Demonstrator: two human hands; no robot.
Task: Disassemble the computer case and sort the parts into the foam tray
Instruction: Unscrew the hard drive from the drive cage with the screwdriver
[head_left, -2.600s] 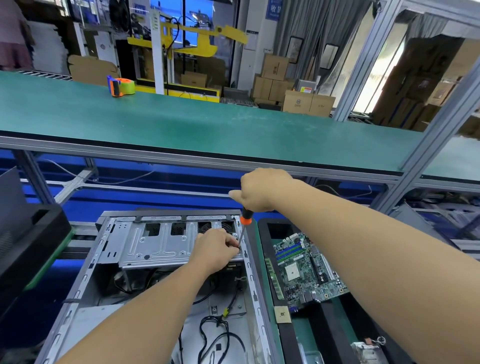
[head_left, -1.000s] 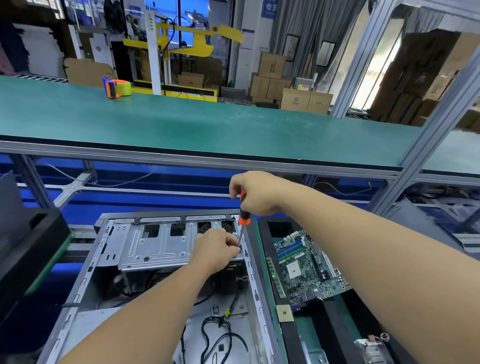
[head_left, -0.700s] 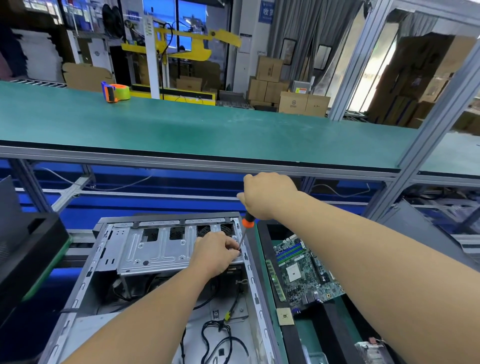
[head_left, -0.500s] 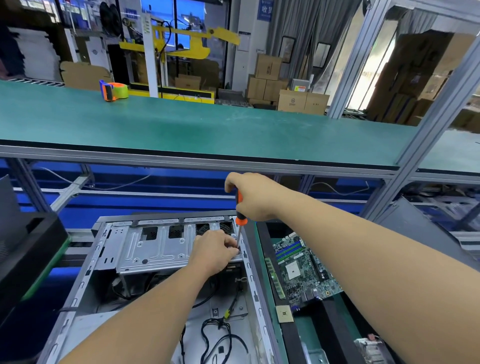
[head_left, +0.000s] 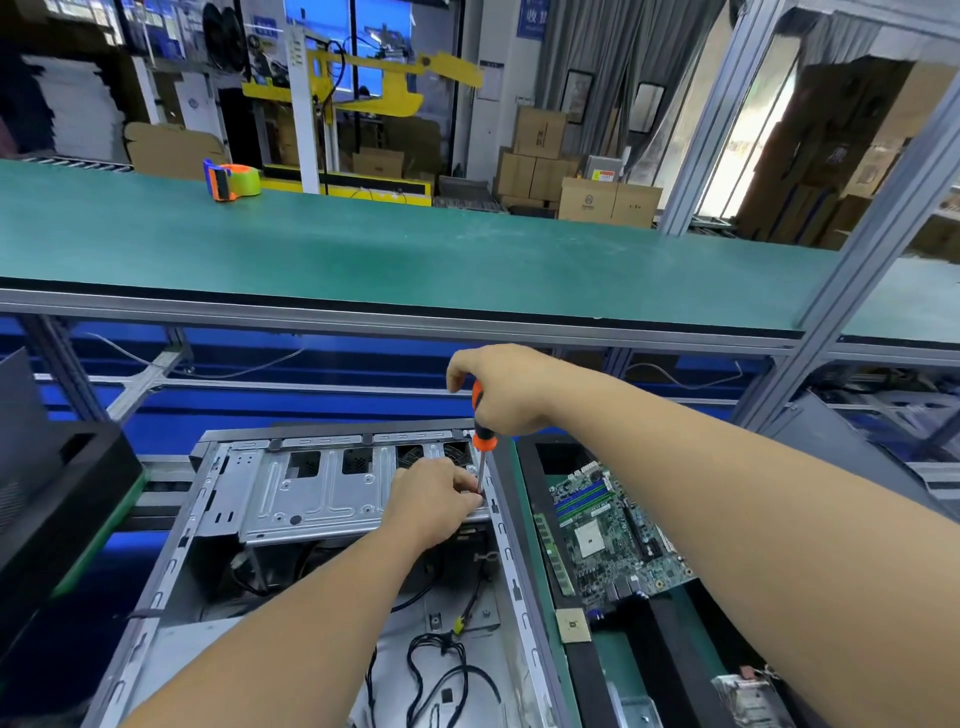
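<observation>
Right hand (head_left: 506, 392) grips orange screwdriver (head_left: 482, 436) upright, tip down at right edge of metal bracket (head_left: 332, 493) inside open case (head_left: 218, 530). Left hand (head_left: 434, 499) pinches at the shaft's tip, fingers curled. Motherboard (head_left: 613, 535) lies in foam tray (head_left: 535, 467) just right of case.

both bare forearms reach up from the bottom of the frame toward its centre. the right hand (head_left: 506, 395) sits just above centre, knuckles up, fingers curled round the handle of an orange screwdriver (head_left: 482, 441) that points down and slightly left. the left hand (head_left: 434, 501) lies just below it, back toward the camera, fingertips pinched together at the lower end of the shaft. the right arm crosses in from the lower right corner, the left arm from the lower left.
</observation>
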